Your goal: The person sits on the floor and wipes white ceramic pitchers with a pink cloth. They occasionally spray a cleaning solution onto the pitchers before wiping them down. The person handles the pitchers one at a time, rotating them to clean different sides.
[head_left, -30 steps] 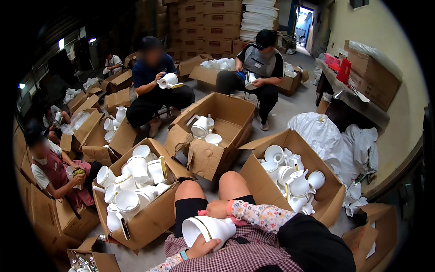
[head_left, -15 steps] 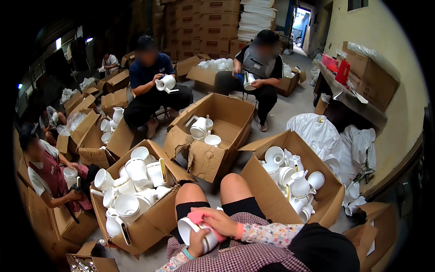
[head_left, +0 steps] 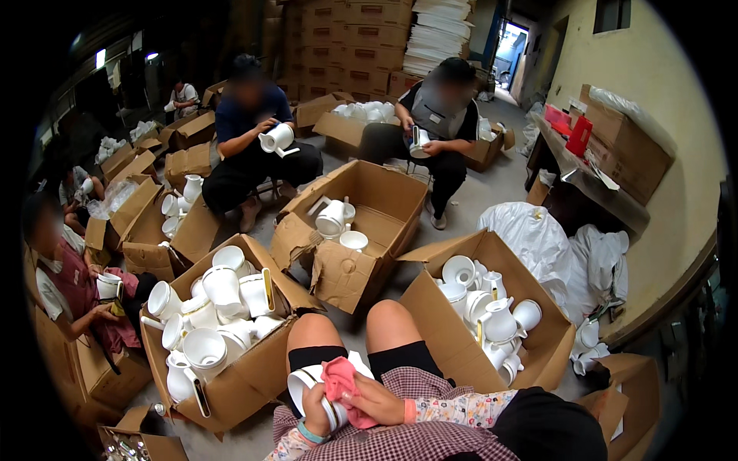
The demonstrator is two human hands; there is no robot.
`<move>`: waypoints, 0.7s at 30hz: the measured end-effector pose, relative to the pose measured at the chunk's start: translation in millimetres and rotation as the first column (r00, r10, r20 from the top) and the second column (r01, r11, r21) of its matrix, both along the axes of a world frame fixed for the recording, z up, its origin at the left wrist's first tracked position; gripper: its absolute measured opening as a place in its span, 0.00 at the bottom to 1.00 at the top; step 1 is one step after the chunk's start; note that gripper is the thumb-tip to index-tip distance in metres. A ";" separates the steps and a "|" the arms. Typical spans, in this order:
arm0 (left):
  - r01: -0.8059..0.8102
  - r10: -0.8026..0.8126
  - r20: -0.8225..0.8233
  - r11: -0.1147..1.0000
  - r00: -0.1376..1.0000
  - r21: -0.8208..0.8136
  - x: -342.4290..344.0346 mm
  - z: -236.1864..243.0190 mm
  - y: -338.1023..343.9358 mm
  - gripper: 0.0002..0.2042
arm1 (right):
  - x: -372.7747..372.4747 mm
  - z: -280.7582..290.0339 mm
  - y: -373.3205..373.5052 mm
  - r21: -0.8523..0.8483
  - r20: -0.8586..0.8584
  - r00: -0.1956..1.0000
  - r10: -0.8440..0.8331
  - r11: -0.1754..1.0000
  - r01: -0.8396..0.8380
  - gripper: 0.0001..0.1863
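A white pitcher (head_left: 301, 378) with a wide rim and thin gold bands lies tilted over my lap. My left hand (head_left: 315, 412) is wrapped round its near side and grips it. My right hand (head_left: 382, 401) is closed on a pink cloth (head_left: 337, 378), pressed against the pitcher's body. Part of the pitcher is hidden by the cloth and both hands. To the left of my knees stands a cardboard box (head_left: 265, 373) heaped with white pitchers (head_left: 223, 292). Another box (head_left: 438, 338) on the right holds more white pitchers (head_left: 501, 321), some with gold handles.
Ahead of my knees is a torn-flapped box (head_left: 344, 275) with several white pitchers (head_left: 331, 218). Two seated co-workers (head_left: 257, 127) face me, each handling a pitcher; another person (head_left: 73, 296) sits at left. White sacks (head_left: 530, 246) and a workbench (head_left: 588, 184) line the right side.
My right hand has shifted with the cloth, which now covers more of the pitcher's upper side. The pitcher has turned a little, and the whole view has shifted slightly.
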State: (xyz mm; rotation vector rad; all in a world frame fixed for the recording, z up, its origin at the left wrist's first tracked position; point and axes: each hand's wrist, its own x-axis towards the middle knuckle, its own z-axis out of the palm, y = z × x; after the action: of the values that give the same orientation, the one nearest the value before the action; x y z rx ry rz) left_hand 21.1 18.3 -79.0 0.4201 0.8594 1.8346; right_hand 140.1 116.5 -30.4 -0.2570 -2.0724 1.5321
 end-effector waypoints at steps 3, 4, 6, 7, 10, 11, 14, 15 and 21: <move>-0.131 0.131 -0.022 0.991 0.991 -0.005 37.5 13.7 5.3 0.21 | -16.0 -12.6 20.3 0.018 0.089 0.989 0.115 0.993 -0.117 0.19; -0.118 0.118 -0.112 0.993 0.987 0.003 47.8 18.2 6.5 0.22 | -30.5 -20.1 34.8 0.046 0.133 0.979 0.157 0.985 -0.164 0.19; 0.061 -0.098 -0.307 0.990 0.946 -0.127 52.2 -1.1 0.9 0.21 | -68.0 -17.8 63.8 -0.395 0.494 0.689 0.530 0.843 -0.365 0.15; 0.153 -0.225 -0.392 0.967 0.892 -0.206 51.5 -3.8 -1.5 0.20 | -82.5 -43.2 72.7 -0.291 0.459 0.644 0.612 0.789 -0.541 0.15; 0.064 -0.160 -0.415 0.970 0.896 -0.236 50.9 8.4 -7.5 0.20 | -95.5 -55.3 70.0 -0.052 0.447 0.607 0.658 0.696 -0.716 0.13; 0.029 -0.116 -0.420 0.978 0.900 -0.208 51.1 16.1 -10.5 0.19 | -85.2 -44.3 65.1 -0.146 0.354 0.702 0.619 0.777 -0.612 0.15; -0.093 0.065 -0.306 0.992 0.950 -0.080 45.1 7.1 -9.9 0.15 | -31.2 -15.9 47.5 0.034 0.143 0.930 0.339 0.937 -0.347 0.19; -0.104 0.085 -0.189 0.991 0.978 -0.090 31.6 6.4 -4.4 0.14 | -11.3 -7.1 26.4 -0.154 0.088 0.962 0.257 0.958 -0.242 0.19; -0.189 0.189 -0.007 0.979 0.982 -0.078 35.4 -9.3 1.1 0.14 | 6.5 -36.2 17.5 0.058 0.017 0.999 0.050 0.997 -0.051 0.18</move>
State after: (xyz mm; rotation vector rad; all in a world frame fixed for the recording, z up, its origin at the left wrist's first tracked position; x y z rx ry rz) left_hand 56.4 19.4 -88.3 0.2969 0.9960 1.9671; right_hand 146.5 134.0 -66.7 -0.1969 -2.1466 1.5008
